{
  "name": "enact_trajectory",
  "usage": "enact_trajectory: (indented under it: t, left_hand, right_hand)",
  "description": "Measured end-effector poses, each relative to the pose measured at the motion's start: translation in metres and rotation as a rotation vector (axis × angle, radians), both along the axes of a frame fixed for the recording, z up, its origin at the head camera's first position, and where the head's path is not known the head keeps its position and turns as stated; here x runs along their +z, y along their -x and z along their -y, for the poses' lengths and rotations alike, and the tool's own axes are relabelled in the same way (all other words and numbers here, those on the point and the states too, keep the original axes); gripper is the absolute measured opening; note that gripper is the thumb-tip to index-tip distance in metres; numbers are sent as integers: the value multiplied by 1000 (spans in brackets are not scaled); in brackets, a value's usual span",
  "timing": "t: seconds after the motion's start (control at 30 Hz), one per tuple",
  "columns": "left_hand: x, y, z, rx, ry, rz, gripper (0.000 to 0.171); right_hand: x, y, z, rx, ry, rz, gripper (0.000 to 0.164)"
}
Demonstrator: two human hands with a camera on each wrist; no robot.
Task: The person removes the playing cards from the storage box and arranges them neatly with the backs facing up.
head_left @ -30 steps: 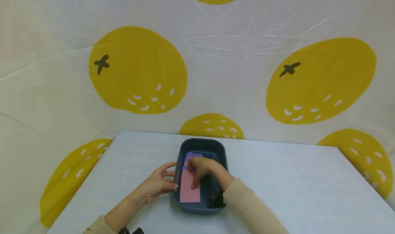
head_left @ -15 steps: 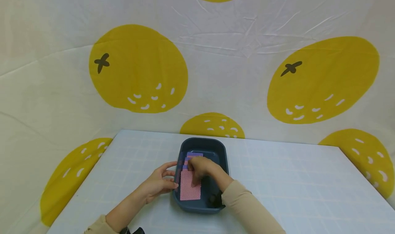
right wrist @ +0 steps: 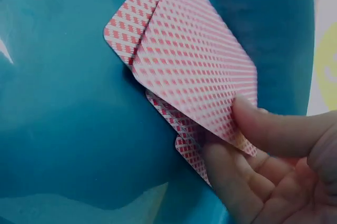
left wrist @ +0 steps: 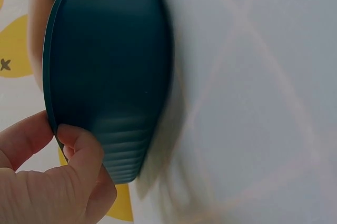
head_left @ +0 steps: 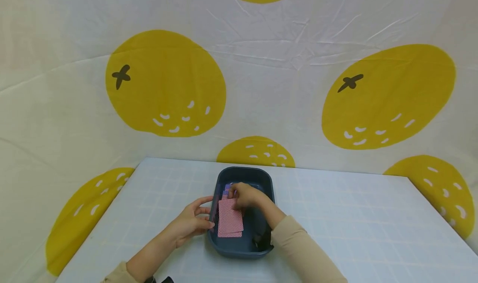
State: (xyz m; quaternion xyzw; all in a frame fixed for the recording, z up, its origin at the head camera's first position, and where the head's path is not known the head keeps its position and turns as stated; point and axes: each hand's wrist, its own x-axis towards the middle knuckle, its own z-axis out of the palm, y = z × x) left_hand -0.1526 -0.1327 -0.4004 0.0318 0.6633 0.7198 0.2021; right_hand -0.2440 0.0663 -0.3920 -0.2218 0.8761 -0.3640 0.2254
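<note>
Right wrist view: by the bare right hand (right wrist: 274,166), a rectangular red-and-white patterned card (right wrist: 184,71) is pinched at one edge, the thumb laid flat on the printed face and the forefinger tucked beneath. The remaining fingers are bent in toward the palm. The held card is tilted over a second red-and-white card (right wrist: 120,32), which is mostly covered by it; whether the two are touching cannot be told. Both are seen inside the left half of a deep, dark blue, rounded rectangular tray (head_left: 248,242) of smooth plastic-looking material.

By the left hand (head_left: 190,220), the tray's left rim is grasped, the edge being caught between thumb and fingers; the fingers are spread along the outer wall.

Toward the far end of the tray, overlapping blue-violet patterned cards (head_left: 227,186) are partly hidden behind the right hand. On all the cards in sight, printed lattice patterns are shown. At the right wrist a dark object (head_left: 261,239) is worn, too dim to be made out.

Both forearms are covered by beige sleeves (head_left: 304,250). The tray is set on a white table (head_left: 354,220) marked with a faint pale grid. Behind it, a creased white sheet (head_left: 272,92) is hung, printed with large yellow fruits (head_left: 166,84), two of them marked with dark crosses.
</note>
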Motion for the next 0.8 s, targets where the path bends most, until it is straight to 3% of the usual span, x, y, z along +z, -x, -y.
enact_trajectory:
  t: [0.33,0.8]
  left_hand:
    - [1,1,-1,11,5,9,77]
    - [0,1,0,9,3,14,76]
  right_hand:
    - [9,4,-9,-137,143,171,33]
    - [25,4,-21,-253,364,261,33]
